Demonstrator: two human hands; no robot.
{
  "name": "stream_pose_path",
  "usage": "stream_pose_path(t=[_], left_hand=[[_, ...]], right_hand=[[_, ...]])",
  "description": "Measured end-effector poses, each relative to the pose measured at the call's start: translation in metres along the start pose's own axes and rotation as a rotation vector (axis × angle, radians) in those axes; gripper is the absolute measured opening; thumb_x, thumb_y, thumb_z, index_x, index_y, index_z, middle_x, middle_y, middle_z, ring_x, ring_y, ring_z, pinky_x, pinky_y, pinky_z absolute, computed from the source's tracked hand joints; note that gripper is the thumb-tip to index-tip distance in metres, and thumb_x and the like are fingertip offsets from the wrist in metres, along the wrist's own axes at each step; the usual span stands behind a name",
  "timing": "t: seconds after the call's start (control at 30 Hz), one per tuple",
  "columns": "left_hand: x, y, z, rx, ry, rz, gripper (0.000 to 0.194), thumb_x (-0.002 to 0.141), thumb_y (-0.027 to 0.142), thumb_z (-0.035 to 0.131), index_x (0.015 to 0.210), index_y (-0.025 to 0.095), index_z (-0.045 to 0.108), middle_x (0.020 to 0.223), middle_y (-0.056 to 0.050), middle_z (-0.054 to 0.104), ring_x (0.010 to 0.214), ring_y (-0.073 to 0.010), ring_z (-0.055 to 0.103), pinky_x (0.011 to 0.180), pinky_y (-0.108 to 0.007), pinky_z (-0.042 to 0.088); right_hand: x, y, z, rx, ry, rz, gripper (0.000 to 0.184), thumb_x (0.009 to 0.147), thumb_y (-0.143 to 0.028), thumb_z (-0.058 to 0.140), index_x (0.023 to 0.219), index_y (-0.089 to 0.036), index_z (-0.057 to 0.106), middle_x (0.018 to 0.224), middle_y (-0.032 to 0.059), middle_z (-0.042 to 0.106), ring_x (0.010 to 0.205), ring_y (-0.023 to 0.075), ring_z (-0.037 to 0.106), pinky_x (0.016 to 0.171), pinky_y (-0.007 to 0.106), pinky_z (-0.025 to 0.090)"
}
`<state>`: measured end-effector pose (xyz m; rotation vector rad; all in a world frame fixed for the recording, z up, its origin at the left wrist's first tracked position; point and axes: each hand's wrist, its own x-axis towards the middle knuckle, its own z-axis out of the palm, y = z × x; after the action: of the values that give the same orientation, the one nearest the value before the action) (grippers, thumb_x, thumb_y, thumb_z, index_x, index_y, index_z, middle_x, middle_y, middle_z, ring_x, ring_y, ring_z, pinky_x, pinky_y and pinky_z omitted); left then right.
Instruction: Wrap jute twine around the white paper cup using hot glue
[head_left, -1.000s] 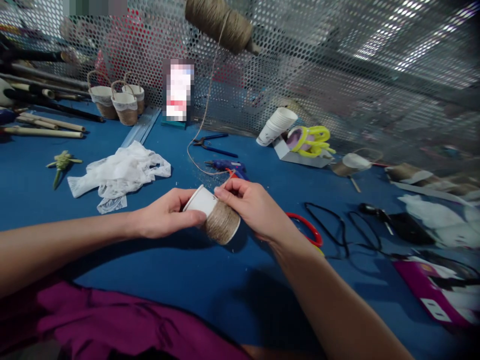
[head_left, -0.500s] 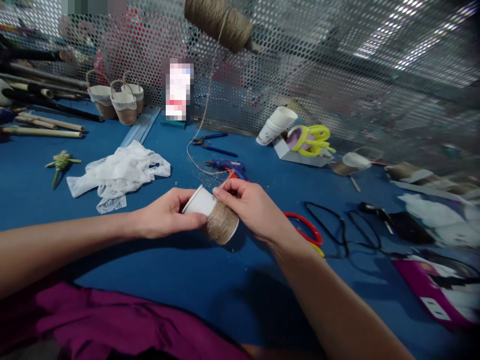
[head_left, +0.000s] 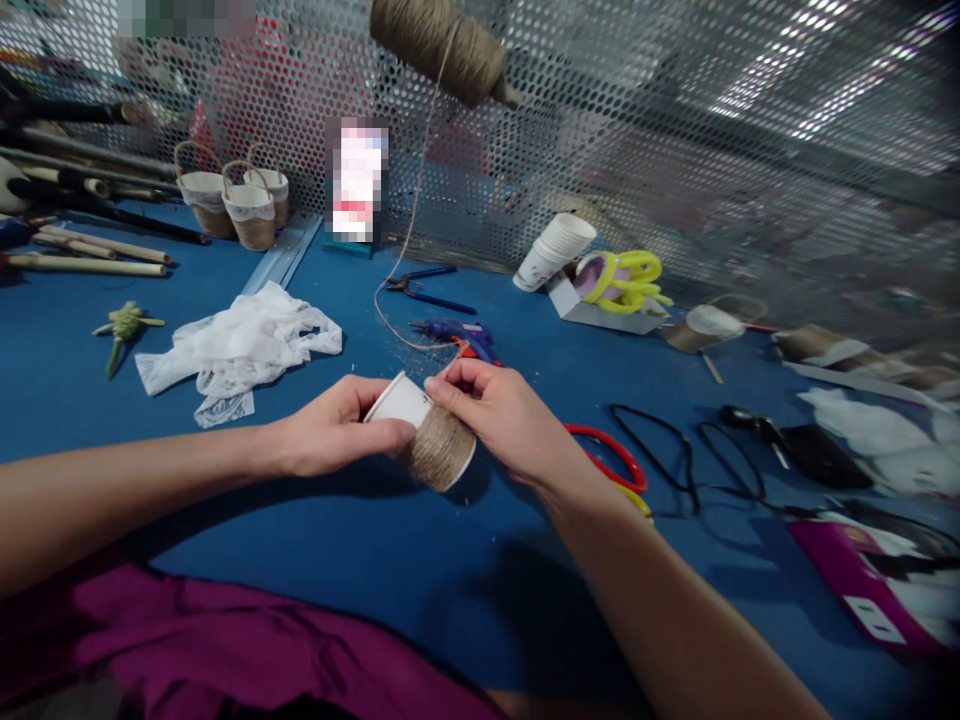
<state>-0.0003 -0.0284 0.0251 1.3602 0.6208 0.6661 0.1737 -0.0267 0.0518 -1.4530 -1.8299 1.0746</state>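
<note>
Near the centre of the frame, a small white paper cup [head_left: 397,402], its lower part wrapped in tight rows of brown jute twine [head_left: 441,448], is held tilted over the blue desk [head_left: 375,590], its rim toward the upper left and its base toward the lower right. The left hand [head_left: 337,425] grips it near the rim, thumb along the near side. The right hand [head_left: 499,405] is closed, thumb and forefinger pinching the twine against the cup at the upper edge of the wound band. From there the loose strand loops past a blue glue gun with an orange-red trigger [head_left: 454,330] and rises to a large brown spool [head_left: 442,50] at the top of the frame. Blue-handled pliers [head_left: 442,300] lie just above the glue gun in the frame. Left of centre is a crumpled heap of white lace [head_left: 240,335]; at upper left stand three small twine-wrapped baskets with lace rims [head_left: 251,225]. A tilted stack of white paper cups [head_left: 553,250] sits right of upper centre.
</note>
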Motion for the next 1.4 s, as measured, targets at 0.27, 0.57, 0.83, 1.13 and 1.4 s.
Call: stream_pose_path(t=[0.27,0.57,0.83,1.13,1.4], left_hand=[[-0.001,0.001,0.000,0.027,0.015,-0.024,0.016,0.069,0.025,0.056,0.075,0.010,0.054,0.065,0.002,0.050,0.058,-0.0078,0.043,0.057,-0.020,0.037],[-0.001,0.004,0.002,0.043,0.020,-0.041,0.015,0.065,0.022,0.056,0.074,0.011,0.054,0.065,0.002,0.052,0.059,-0.0086,0.045,0.057,-0.020,0.039],[-0.002,0.002,0.000,0.091,-0.012,-0.017,0.017,0.068,0.025,0.054,0.077,0.010,0.054,0.066,0.002,0.050,0.058,-0.0082,0.043,0.056,-0.020,0.037],[-0.006,0.007,-0.005,0.436,-0.079,0.354,0.019,0.082,0.022,0.040,0.070,0.013,0.051,0.063,0.001,0.047,0.058,-0.0097,0.038,0.060,-0.022,0.037],[0.000,0.006,-0.011,0.517,-0.063,0.447,0.019,0.083,0.019,0.041,0.086,0.011,0.058,0.084,-0.008,0.060,0.082,-0.0172,0.050,0.078,-0.029,0.039]], right_hand=[[0.001,0.000,0.001,-0.005,0.004,-0.002,0.022,0.077,-0.036,0.053,0.066,-0.017,0.053,0.063,-0.0023,0.050,0.056,0.0095,0.042,0.052,0.024,0.034],[0.000,0.001,0.001,-0.004,0.004,0.001,0.023,0.077,-0.037,0.053,0.064,-0.017,0.052,0.060,-0.0034,0.048,0.054,0.0090,0.041,0.050,0.024,0.033],[0.001,-0.001,0.000,-0.006,0.009,0.010,0.022,0.076,-0.036,0.054,0.065,-0.017,0.053,0.061,-0.0028,0.050,0.053,0.0090,0.041,0.050,0.024,0.034],[-0.002,-0.007,-0.004,0.110,-0.005,0.011,0.025,0.079,-0.039,0.052,0.077,-0.015,0.058,0.074,0.0015,0.059,0.066,0.0116,0.053,0.063,0.026,0.042],[-0.014,-0.003,-0.022,0.098,-0.164,-0.028,0.032,0.081,-0.040,0.050,0.103,-0.018,0.056,0.104,0.0065,0.063,0.094,0.0167,0.058,0.081,0.031,0.045]])
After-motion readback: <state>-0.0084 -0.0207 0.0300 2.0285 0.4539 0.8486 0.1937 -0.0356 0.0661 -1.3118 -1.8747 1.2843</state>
